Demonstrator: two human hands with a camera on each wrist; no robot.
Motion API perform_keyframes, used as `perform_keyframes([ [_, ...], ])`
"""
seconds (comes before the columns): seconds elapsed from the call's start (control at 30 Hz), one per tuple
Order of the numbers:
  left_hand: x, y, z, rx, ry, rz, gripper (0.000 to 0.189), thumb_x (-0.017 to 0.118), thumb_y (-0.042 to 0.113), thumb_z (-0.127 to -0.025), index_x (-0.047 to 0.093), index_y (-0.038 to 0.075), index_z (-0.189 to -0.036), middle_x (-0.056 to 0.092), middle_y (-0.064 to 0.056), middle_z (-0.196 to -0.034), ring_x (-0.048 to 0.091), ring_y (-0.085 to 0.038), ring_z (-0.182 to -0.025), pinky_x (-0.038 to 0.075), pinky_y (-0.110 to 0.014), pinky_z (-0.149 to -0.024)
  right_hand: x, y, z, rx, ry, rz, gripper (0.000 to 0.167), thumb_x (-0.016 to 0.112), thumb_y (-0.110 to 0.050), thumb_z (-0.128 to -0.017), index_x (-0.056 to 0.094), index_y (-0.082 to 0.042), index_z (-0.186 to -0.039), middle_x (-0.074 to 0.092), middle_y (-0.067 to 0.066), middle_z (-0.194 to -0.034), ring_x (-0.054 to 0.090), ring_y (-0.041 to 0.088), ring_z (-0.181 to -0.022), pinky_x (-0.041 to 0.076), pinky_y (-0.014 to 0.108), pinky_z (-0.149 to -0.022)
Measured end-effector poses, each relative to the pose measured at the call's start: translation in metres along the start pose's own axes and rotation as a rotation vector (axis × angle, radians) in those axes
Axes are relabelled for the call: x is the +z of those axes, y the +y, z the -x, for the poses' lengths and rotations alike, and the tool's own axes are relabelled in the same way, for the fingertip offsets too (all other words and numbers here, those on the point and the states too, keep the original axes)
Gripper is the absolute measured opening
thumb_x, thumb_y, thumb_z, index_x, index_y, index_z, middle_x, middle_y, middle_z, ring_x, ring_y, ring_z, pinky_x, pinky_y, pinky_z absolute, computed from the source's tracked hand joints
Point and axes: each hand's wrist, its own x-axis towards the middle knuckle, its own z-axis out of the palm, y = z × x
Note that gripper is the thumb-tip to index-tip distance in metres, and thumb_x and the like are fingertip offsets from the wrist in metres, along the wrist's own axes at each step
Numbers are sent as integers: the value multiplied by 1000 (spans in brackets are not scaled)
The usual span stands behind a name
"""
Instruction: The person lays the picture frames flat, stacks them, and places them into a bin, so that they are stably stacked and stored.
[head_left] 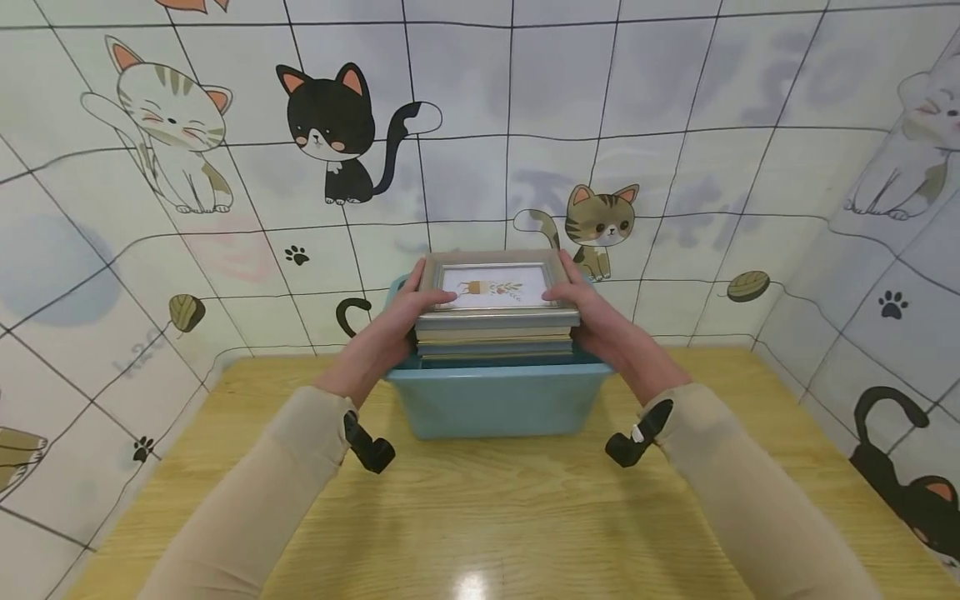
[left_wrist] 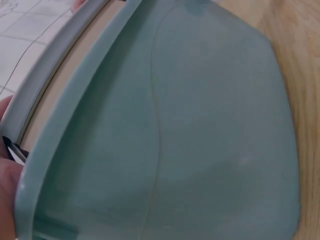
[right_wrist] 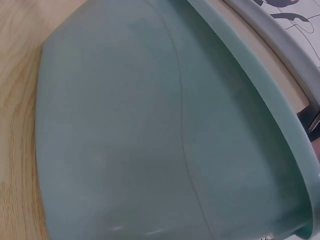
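A stack of picture frames (head_left: 495,340) stands in a light blue plastic bin (head_left: 498,400) in the head view, its upper part above the rim. The top picture frame (head_left: 562,317) is silver-grey and shows a small drawing of a pot and a flowered sprig. My left hand (head_left: 393,321) grips the stack at its left side, thumb over the top frame's border. On the opposite side my right hand (head_left: 592,312) holds it the same way. Most of the fingers are hidden behind the frames and the rim. Both wrist views mostly show the bin's front wall (left_wrist: 215,120).
The bin stands on a light wood-grain table (head_left: 480,508) near its back edge. Behind it and along both sides rise white grid-patterned coverings (head_left: 465,175) printed with cartoon cats and paw marks. A black wrist mount (head_left: 367,442) sits on each sleeve.
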Motion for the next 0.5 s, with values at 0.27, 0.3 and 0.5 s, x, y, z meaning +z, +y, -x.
perform_keyframes([
  [0.27, -6, -3, -4, 16, -31, -5, 110, 73, 20, -91, -6, 44, -163, 6, -1, -166, 16, -30, -144, 14, -53, -119, 3, 2, -5, 28, 1, 16, 95, 56, -21, -97, -9, -48, -161, -14, 2, -167, 1, 32, -148, 6, 53, -120],
  [0.3, -6, -4, -5, 19, -35, -1, 111, 74, 19, -90, -6, 44, -163, 7, -1, -166, 17, -30, -144, 14, -51, -119, 3, 3, -6, 29, -3, 8, 96, 56, -20, -97, -9, -49, -161, -13, 2, -167, 2, 32, -148, 6, 53, -120],
  [0.5, -4, -5, -7, 22, -30, 14, 112, 74, 18, -90, -6, 44, -163, 3, 0, -167, 17, -28, -144, 13, -50, -119, 0, 2, -7, 38, -15, 13, 96, 58, -22, -98, -10, -48, -161, -13, 5, -167, 4, 33, -149, 8, 53, -121],
])
